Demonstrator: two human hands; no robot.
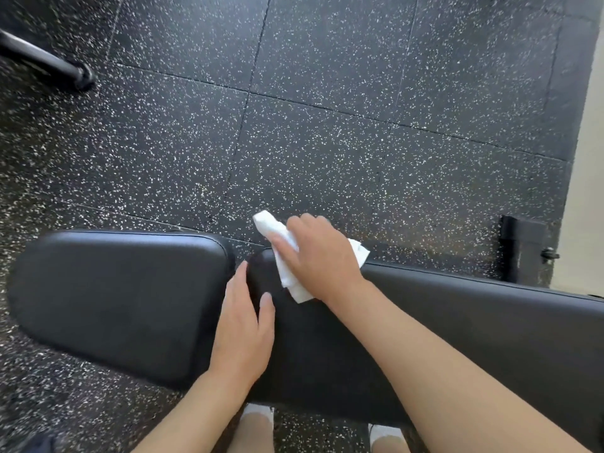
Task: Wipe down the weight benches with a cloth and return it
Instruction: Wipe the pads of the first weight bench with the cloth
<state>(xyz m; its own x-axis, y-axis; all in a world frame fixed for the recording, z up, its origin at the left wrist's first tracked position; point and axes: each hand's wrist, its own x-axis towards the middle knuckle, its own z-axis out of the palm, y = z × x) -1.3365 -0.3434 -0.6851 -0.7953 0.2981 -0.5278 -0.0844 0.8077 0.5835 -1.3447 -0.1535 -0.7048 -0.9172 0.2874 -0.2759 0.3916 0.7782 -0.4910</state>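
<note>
The fingers (305, 223) of the right hand (318, 259) are curling down over a white cloth (287, 263), grasping it and pressing it onto the far corner of the long back pad (457, 328) of the bench. The cloth is lying crumpled under the palm, with one rolled end sticking out past the fingertips over the floor, a folded corner showing on the right of the hand, and a flap hanging toward the near side by the wrist. The right forearm is reaching in from the lower right across the back pad.

The fingers (240, 279) of the left hand (243, 325) are lying straight and released, holding nothing, resting flat at the gap where the back pad is meeting the shorter seat pad (121, 299). The thumb (266, 308) is lying on the back pad's rounded end, just beside the cloth's lower flap but apart from it. The left forearm is coming up from the bottom edge.

Both pads are black and smooth, sitting end to end, the seat pad on the left and the back pad running off to the right. Beneath them is a dark rubber floor (327, 125) speckled with white, laid in tiles. A black metal foot (519, 250) is standing on the floor near the pale wall (591, 158) at right, and a black tube leg (49, 63) is showing at upper left. Two white shoes (258, 413) are peeking out below the bench at the bottom.
</note>
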